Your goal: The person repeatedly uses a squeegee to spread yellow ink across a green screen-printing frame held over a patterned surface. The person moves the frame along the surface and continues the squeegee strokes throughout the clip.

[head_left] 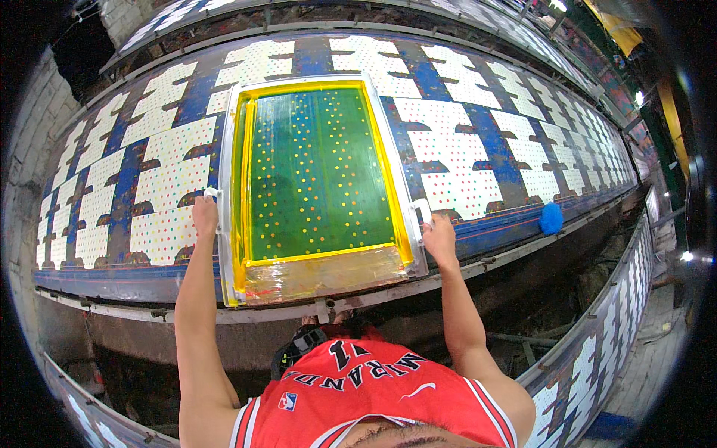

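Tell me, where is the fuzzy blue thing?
In the head view the fuzzy blue thing sits on the person's right, at the near edge of the long printing table, well past the right hand that grips the green screen frame.

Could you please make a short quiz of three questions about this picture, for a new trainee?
1. True or false: both hands grip handles on the sides of the printing screen frame.
2. Which colour is the mesh inside the frame? A) red B) green C) white
3. Fill in: the small fluffy blue object lies on the table edge to the person's ______.

Key
1. True: the left hand holds the left handle and the right hand the right one.
2. B, green, with yellow tape around it.
3. Right, beyond the dotted white pieces of cloth on the long table.
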Motion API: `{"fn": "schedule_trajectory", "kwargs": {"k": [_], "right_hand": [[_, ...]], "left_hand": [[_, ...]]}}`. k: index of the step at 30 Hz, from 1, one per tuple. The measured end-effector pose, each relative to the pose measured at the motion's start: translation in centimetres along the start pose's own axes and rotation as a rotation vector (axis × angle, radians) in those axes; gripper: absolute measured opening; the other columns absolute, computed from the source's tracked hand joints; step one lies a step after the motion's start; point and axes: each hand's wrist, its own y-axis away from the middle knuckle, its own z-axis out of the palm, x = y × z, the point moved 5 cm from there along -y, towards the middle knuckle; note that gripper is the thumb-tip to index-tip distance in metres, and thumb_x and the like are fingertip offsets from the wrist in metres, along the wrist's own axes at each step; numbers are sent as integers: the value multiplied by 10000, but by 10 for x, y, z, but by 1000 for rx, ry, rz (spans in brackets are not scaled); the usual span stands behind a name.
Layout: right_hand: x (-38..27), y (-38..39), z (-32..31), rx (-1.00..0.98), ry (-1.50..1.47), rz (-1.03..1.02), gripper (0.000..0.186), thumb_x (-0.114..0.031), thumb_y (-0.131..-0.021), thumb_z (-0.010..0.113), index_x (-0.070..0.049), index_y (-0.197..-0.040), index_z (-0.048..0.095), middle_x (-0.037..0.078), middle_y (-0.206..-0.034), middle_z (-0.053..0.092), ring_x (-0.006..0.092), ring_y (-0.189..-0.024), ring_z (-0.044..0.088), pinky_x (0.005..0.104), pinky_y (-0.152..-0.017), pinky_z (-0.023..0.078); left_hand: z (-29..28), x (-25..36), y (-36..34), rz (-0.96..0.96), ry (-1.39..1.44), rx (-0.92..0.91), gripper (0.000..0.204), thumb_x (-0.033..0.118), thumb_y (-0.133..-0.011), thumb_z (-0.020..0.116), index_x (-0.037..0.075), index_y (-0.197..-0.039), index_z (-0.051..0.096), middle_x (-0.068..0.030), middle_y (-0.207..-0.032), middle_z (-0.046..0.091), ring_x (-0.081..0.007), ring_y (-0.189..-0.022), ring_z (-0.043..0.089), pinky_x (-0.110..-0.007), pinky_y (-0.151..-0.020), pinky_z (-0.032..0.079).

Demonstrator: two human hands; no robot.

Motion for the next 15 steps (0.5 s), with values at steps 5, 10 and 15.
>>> {"fn": "schedule_trajectory", "kwargs": {"k": [5, 10, 15], "right_hand": [[-89, 48, -9, -174, -336, -400, 432, -145, -854, 748, -15, -1242, 608, 234, -1337, 555, 431, -1231, 544, 486, -1039, 450], [-155, 133, 12, -620, -165, -942, 558, -168, -760, 797, -49, -1264, 589, 211, -1337, 543, 416, -1240, 537, 474, -1068, 441], [-163, 156, 40, -535, 147, -1075, 589, -119, -701, 773, -47, -1247, 562, 165, -1293, 546, 370, -1226, 545, 453, -1012, 485]], "left_hand": [[2, -3, -2, -30, 139, -46, 355, 302, -997, 523, -39, -1044, 609, -331, -1041, 673, -493, -1047, 633, -551, -887, 468], [6, -4, -4, 32, 153, -70, 321, 287, -976, 527, -18, -1057, 588, -357, -1008, 658, -516, -1012, 629, -577, -871, 470], [2, 3, 3, 140, 115, -58, 327, 292, -995, 503, -22, -1058, 566, -351, -987, 665, -518, -977, 641, -580, -846, 480]]}}
